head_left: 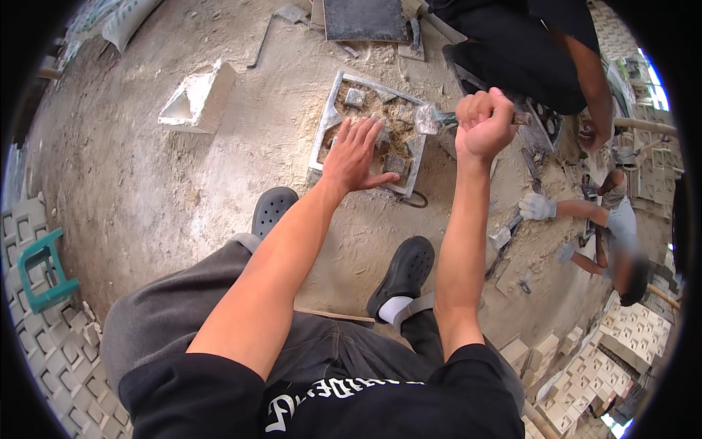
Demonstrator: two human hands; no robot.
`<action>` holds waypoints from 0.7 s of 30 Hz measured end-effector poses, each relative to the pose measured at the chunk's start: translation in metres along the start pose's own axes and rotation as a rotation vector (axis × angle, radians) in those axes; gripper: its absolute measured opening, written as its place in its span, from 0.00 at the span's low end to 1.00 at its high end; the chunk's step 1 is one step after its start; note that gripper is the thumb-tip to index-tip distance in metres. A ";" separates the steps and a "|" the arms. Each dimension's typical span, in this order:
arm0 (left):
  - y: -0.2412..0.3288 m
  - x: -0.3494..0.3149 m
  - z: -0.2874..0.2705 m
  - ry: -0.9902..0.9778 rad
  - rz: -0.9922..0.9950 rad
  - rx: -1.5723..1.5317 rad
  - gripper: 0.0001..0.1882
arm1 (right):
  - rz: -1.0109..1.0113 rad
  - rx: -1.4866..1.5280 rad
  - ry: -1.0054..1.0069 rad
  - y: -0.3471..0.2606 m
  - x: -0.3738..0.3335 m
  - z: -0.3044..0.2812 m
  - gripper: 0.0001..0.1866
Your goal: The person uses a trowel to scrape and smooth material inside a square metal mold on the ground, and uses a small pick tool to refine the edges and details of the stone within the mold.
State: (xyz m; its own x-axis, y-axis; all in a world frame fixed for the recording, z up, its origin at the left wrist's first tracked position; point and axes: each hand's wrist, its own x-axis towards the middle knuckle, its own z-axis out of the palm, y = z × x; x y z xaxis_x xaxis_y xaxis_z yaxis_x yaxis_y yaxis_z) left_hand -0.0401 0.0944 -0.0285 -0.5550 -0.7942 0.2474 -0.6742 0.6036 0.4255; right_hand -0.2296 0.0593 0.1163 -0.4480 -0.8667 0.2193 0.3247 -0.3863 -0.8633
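Observation:
In front of me on the dusty ground lies a square metal mould frame (326, 135) with grey blocks and crumbly tan sand inside. My left hand (355, 157) rests over its near-left part, fingers spread, holding nothing; whether the palm presses on the sand is hidden. My right hand (484, 124) is closed in a fist around the handle of a short tool (428, 118). Its pale, dust-caked blocky head points left, over the mould's right edge. I cannot tell whether the head touches the frame. A grey block (355, 97) shows in the mould's far-left part.
A white hollow block (201, 102) sits to the left. A dark flat plate (364, 20) lies beyond the mould. One person kneels at the far right; another, with a gloved hand (537, 206), works at the right. A green stool (45, 271) stands far left, near stacked patterned blocks (44, 358).

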 end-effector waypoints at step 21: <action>0.003 0.007 0.004 -0.023 0.022 0.004 0.57 | 0.132 -0.202 -0.377 0.071 -0.003 -0.057 0.23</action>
State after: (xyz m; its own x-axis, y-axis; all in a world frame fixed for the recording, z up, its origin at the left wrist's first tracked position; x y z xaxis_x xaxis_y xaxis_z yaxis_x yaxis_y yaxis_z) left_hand -0.0476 0.0912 -0.0287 -0.5807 -0.7790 0.2365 -0.6638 0.6212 0.4165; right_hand -0.2527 0.0526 0.0278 -0.0670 -0.9734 0.2193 0.1728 -0.2278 -0.9583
